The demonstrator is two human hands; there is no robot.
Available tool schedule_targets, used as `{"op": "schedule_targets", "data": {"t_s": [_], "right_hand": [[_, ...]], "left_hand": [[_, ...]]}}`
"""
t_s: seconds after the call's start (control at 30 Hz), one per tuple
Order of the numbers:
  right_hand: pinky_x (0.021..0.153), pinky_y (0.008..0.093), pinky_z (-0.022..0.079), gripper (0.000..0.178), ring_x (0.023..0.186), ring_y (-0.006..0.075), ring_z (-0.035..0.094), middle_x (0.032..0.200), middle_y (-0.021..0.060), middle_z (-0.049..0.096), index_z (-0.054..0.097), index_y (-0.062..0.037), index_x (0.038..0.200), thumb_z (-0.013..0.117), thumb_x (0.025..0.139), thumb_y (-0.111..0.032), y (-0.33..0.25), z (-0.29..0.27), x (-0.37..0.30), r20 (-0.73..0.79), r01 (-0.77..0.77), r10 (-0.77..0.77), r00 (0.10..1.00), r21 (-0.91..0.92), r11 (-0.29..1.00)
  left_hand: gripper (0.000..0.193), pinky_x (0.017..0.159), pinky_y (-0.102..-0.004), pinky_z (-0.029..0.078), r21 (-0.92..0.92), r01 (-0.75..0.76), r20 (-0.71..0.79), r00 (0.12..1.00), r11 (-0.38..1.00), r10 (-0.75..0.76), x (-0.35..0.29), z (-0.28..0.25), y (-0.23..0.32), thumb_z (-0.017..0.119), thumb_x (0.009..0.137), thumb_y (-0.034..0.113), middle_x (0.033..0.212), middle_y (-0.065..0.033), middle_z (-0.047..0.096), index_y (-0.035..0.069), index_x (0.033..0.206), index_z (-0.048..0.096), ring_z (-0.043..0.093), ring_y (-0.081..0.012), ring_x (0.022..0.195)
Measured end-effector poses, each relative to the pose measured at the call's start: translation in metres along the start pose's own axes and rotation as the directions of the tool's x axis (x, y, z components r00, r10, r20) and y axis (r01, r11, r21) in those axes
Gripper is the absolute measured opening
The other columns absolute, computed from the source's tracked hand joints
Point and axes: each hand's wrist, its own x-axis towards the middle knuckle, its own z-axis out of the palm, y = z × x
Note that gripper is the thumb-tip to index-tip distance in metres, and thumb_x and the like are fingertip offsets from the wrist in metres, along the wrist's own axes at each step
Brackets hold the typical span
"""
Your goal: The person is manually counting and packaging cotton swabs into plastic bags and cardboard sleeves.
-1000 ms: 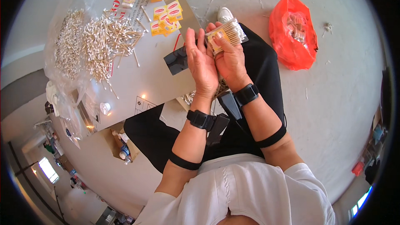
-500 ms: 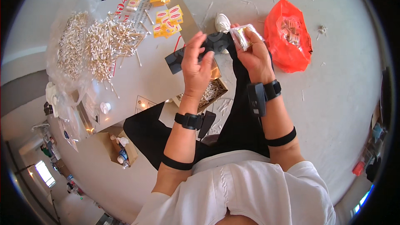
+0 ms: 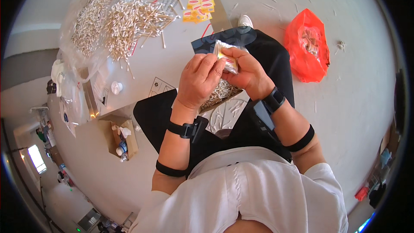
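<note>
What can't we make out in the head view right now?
- Swab packet: back hidden by the right hand.
- Left hand: its own fingers hide whether it pinches the packet or only touches it.
- Open box: far end hidden behind the hands.
- Red bag: bottom contents hidden by its sides.

The packet [image 3: 228,62] is white and yellow with a red patch. Yellow cards [image 3: 204,5] bear red ovals. Swabs [image 3: 131,23] have white tips on tan sticks. The bag [image 3: 307,70] is orange-red, the table [image 3: 151,62] grey with red and black print, the trousers [image 3: 276,69] black, the shirt [image 3: 267,179] white.
</note>
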Motion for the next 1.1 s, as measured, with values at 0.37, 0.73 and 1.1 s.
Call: {"op": "schedule_targets", "data": {"t_s": [0.37,0.73,1.1], "right_hand": [[0.064,0.0237,0.050,0.035,0.066,0.0113,0.059,0.082,0.0057,0.065,0.058,0.0017,0.118,0.063,0.094,-0.023,0.018,-0.005,-0.007,0.081,0.387,-0.507,0.858,-0.752,0.533],[0.067,0.0191,0.045,0.010,0.073,0.0037,0.055,0.080,-0.0020,0.066,0.074,0.0002,0.095,0.072,0.086,-0.004,0.020,0.011,0.025,0.317,0.621,-0.716,0.622,-0.757,0.204],[0.063,0.0180,0.041,0.006,0.070,0.0034,0.054,0.078,-0.0019,0.066,0.072,-0.0003,0.090,0.072,0.084,-0.004,0.015,0.005,0.047,0.320,0.631,-0.725,0.610,-0.749,0.201]], "left_hand": [[0.012,0.061,-0.0356,0.050,-0.028,0.292,-0.016,0.956,0.956,-0.293,-0.026,-0.005,-0.039,0.068,0.074,0.000,0.077,-0.0053,0.053,0.004,0.084,0.066,0.056,-0.0241,0.075],[0.010,0.058,-0.0242,0.046,-0.607,0.481,-0.136,0.721,0.632,-0.679,-0.032,0.019,-0.048,0.069,0.084,-0.002,0.082,-0.0009,0.062,0.003,0.093,0.069,0.056,-0.0091,0.068],[0.005,0.049,-0.0177,0.034,-0.867,0.498,0.217,0.385,0.004,-0.897,-0.030,0.035,-0.050,0.071,0.083,0.005,0.068,0.0047,0.058,0.006,0.084,0.067,0.046,-0.0020,0.056]]}}
